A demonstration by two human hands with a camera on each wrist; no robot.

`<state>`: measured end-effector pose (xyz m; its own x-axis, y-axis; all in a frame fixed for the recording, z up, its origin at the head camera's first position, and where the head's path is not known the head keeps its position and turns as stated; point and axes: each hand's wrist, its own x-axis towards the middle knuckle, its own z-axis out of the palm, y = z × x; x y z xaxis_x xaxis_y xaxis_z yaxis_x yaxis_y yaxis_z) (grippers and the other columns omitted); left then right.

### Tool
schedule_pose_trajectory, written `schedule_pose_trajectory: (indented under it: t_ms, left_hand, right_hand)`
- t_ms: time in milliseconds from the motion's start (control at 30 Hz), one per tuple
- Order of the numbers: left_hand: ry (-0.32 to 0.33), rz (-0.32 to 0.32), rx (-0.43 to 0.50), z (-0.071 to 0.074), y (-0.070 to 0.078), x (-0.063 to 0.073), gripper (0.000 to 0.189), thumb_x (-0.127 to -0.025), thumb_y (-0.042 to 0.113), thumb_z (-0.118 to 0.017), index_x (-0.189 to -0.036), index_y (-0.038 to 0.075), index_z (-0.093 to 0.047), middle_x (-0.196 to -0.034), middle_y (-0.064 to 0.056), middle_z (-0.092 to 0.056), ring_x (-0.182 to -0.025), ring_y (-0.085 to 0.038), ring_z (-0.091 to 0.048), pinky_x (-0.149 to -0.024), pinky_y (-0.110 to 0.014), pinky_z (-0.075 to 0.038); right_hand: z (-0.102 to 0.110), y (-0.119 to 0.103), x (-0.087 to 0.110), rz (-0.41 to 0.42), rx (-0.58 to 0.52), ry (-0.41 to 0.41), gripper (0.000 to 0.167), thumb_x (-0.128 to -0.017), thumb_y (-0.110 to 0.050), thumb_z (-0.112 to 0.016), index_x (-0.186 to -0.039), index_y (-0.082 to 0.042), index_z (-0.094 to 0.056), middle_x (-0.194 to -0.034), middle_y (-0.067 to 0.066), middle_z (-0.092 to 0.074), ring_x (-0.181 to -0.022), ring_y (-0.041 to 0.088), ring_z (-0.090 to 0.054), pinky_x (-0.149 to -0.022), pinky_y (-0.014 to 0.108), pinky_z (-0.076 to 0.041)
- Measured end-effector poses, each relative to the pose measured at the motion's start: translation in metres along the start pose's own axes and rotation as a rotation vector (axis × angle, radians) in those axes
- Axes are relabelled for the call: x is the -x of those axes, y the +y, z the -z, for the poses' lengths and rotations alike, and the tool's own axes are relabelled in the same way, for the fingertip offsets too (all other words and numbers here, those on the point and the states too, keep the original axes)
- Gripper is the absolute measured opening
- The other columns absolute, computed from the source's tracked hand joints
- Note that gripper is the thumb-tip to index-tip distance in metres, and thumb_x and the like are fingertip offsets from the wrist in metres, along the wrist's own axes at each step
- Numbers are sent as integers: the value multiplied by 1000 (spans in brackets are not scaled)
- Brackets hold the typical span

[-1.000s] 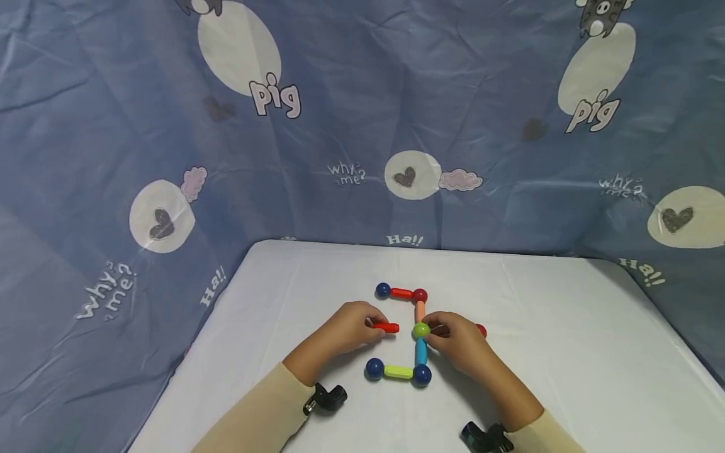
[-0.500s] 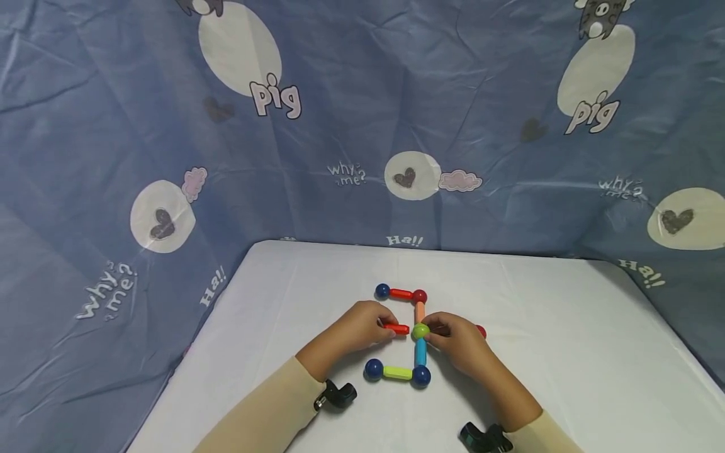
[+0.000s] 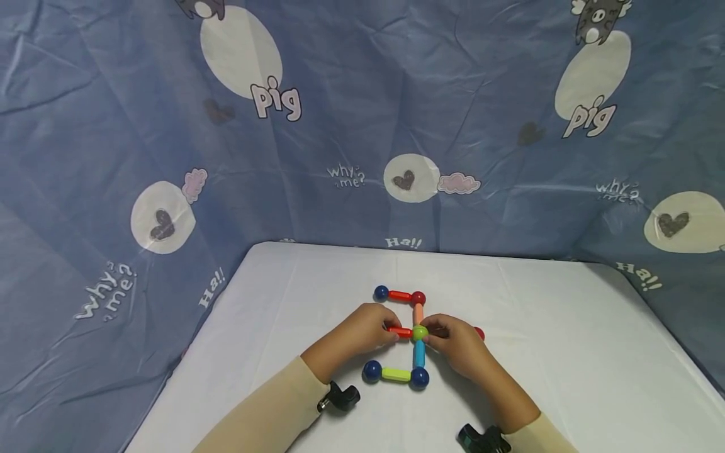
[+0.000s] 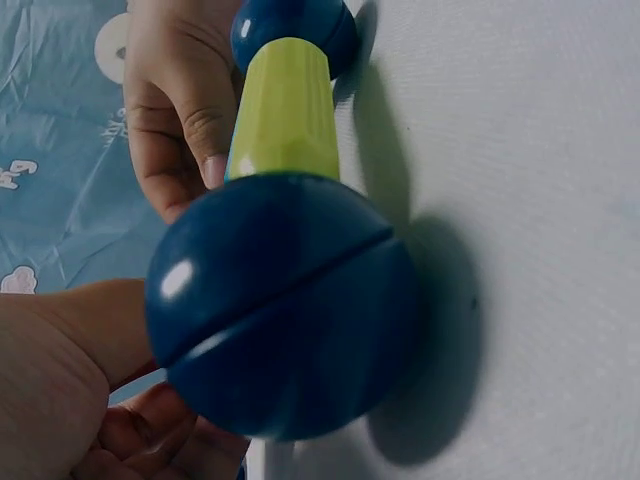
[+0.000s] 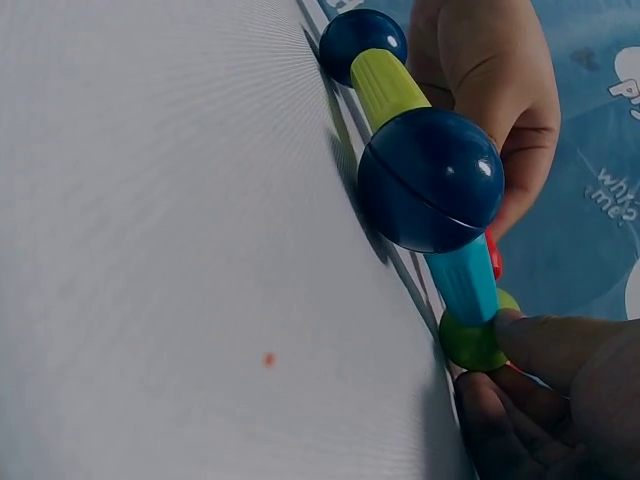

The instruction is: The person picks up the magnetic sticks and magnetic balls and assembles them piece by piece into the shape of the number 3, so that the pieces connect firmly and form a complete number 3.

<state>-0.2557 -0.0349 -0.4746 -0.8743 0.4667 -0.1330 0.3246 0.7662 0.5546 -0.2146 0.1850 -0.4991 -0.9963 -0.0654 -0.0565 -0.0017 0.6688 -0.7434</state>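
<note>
My left hand [image 3: 368, 327] pinches a red magnetic rod [image 3: 403, 332], its right end meeting a green ball [image 3: 420, 333]. From the other side my right hand [image 3: 460, 343] holds that ball between thumb and fingers. An orange rod [image 3: 418, 313] runs from the ball up to a red ball [image 3: 418, 298]. Below it, a blue rod [image 3: 419, 354] leads to a dark blue ball [image 3: 419, 377]. A yellow-green rod [image 3: 396, 375] joins this one to another dark blue ball [image 3: 372, 371], large in the left wrist view. My left fingers hide part of the held rod.
At the top of the figure, a second red rod [image 3: 399, 296] links the red ball to a dark blue ball [image 3: 381, 292]. Another red ball [image 3: 479, 333] shows partly behind my right hand. White cloth covers the table [image 3: 566, 352]; a blue printed curtain [image 3: 317, 126] hangs behind.
My left hand has moved right with the red rod, closing the gap to the green ball. My right hand stays on the ball.
</note>
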Motion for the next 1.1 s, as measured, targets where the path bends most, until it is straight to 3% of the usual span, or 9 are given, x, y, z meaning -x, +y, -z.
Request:
schedule_pose_trajectory:
  t_ms: [367,733,1100]
  left_hand:
    - [-6,6,46,-4,-3,1,12,-89,19,-84,-101,21,-81,-88,12,-72,-86,-9,-61,-92,-35,-53]
    - [29,30,10,-5,2,0,13,-90,20,-83,-103,20,-81,-92,10,-73,-89,-9,-62,-94,-38,-54]
    - [39,40,17,-10,-5,-5,15,-89,20,-84,-103,22,-80,-91,11,-69,-90,-10,-60,-93,-36,-53]
  right_hand:
    - [1,-2,0,8,-4,6,28,-91,-13,-82,-117,-20,-75,-110,-5,-75,-107,16,-71,-101,47,-56]
    - [1,1,2,23,-5,8,28,-91,-13,-82,-117,-20,-75,-110,-5,-75,-107,17,-72,-100,46,-56]
    - [0,3,1,15,-11,5,28,-91,-13,-82,-117,-20,-75,-110,-5,-75,-107,17,-72,-101,46,-56]
